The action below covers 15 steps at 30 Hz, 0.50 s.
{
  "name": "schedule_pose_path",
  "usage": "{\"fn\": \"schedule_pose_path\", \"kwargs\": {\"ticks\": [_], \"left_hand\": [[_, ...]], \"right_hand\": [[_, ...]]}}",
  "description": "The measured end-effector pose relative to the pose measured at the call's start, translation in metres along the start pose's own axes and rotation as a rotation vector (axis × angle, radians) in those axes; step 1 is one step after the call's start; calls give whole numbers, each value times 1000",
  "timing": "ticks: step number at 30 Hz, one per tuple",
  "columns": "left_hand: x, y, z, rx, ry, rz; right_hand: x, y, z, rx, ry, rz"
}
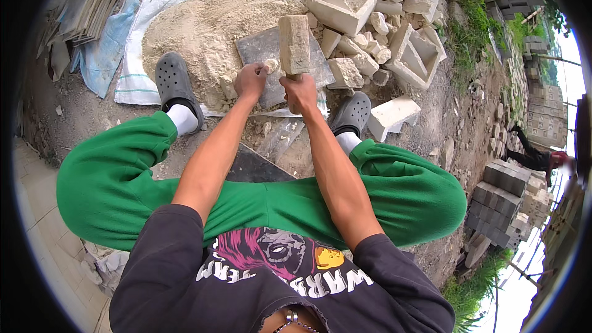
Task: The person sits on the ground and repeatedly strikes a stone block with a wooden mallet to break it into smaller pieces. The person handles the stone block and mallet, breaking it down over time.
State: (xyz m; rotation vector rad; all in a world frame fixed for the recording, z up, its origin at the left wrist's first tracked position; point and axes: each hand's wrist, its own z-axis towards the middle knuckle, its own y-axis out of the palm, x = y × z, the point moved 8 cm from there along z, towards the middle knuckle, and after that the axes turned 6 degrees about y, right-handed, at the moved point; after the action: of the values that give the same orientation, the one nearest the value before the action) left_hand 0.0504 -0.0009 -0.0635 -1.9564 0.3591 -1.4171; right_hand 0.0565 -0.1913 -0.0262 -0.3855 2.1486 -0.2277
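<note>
My right hand (300, 94) is closed round the short handle of a mallet (294, 43). Its block-shaped head, pale and dusty, is raised over a flat grey slab (251, 50). To the left of it, my left hand (250, 81) has its fingers pinched on a small pale stone chunk (271, 65) above the slab. The slab lies at the edge of a heap of crushed pale stone (191, 28), which is spread on a white woven sack (131, 80).
Broken pale blocks (343, 7) and rubble pile up at the far right. A loose block piece (393, 116) lies by my right shoe (351, 113). Flat boards (86, 9) lean at the far left. Grey blocks (498, 200) are stacked at right, with another person (535, 157) beyond.
</note>
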Motion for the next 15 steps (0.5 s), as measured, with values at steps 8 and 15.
{"fn": "schedule_pose_path", "kwargs": {"ticks": [8,15], "left_hand": [[-1,-5,-3,-21,-31,47],[-1,2,0,-19,40,34]], "right_hand": [[-4,-10,1,5,94,-35],[-59,-20,-7,207,-202,-27]]}}
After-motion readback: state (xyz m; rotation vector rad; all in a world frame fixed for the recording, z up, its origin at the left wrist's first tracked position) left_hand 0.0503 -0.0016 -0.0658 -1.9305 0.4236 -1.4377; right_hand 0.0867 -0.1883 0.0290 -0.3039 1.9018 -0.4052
